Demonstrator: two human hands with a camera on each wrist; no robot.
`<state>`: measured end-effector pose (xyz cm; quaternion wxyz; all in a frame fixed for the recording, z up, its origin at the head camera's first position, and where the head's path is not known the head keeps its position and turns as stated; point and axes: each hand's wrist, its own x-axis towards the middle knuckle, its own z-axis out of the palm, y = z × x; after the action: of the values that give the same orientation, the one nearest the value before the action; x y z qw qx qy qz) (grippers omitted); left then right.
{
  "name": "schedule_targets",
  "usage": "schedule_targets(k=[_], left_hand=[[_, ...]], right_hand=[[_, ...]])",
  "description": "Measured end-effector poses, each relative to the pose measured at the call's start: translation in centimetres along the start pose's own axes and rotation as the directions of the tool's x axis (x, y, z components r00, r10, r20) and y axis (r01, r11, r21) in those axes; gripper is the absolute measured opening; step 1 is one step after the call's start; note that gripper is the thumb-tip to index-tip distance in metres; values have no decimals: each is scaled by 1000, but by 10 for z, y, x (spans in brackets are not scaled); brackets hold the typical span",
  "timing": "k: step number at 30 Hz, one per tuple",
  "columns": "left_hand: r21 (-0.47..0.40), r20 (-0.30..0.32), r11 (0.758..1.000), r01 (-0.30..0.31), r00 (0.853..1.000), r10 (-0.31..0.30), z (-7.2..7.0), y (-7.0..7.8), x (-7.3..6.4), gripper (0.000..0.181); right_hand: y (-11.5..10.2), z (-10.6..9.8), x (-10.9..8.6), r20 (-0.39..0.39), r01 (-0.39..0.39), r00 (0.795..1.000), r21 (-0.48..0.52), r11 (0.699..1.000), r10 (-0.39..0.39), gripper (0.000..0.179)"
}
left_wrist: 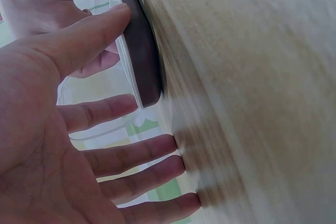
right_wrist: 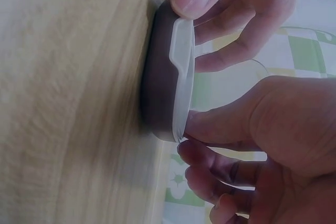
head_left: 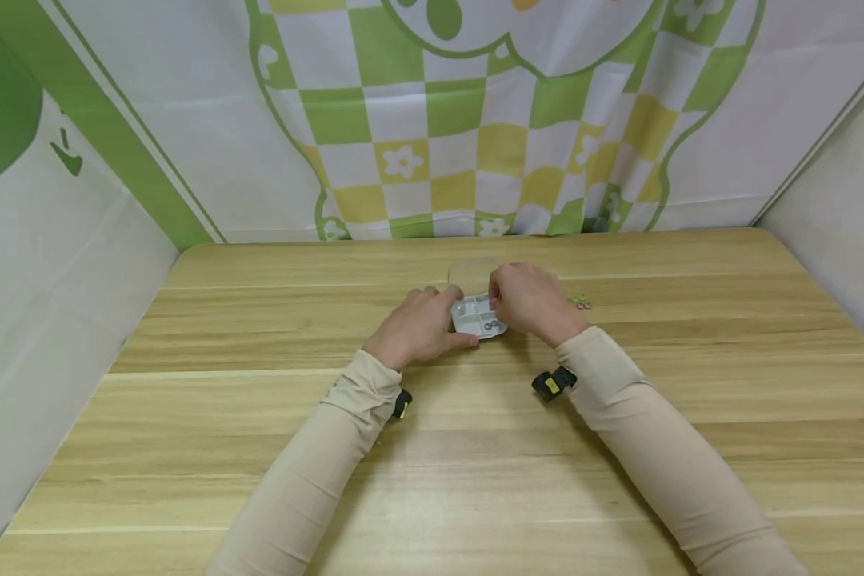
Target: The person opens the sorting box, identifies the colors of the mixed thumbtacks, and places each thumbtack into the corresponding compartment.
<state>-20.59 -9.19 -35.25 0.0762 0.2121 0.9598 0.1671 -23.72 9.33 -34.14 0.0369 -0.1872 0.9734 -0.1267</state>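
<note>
A small pill box (head_left: 470, 327) with white compartments and a dark base stands on the table, its clear lid (head_left: 468, 270) raised at the back. My left hand (head_left: 419, 324) holds the box at its left side between thumb and index finger; the other fingers are spread, their tips at the tabletop in the left wrist view. My right hand (head_left: 529, 302) bends over the back right compartment, thumb and fingertips at the box's rim. Whether something small is between those fingertips is hidden. Small greenish rings (head_left: 491, 325) lie in the front right compartment.
Several small green and pink rings (head_left: 582, 302) lie on the wooden table (head_left: 461, 488), just right of my right hand. A green, white and yellow checked curtain (head_left: 439, 144) hangs behind the table's back edge. White walls stand at both sides.
</note>
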Motion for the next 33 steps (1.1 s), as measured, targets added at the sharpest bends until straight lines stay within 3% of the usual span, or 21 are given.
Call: schedule_targets(k=[33], left_hand=[[-5,3,1000,11,1000,-11,-1,2,-1,66]], right_hand=[[12,-12,-2,48,-5,999,49,999,2,10]])
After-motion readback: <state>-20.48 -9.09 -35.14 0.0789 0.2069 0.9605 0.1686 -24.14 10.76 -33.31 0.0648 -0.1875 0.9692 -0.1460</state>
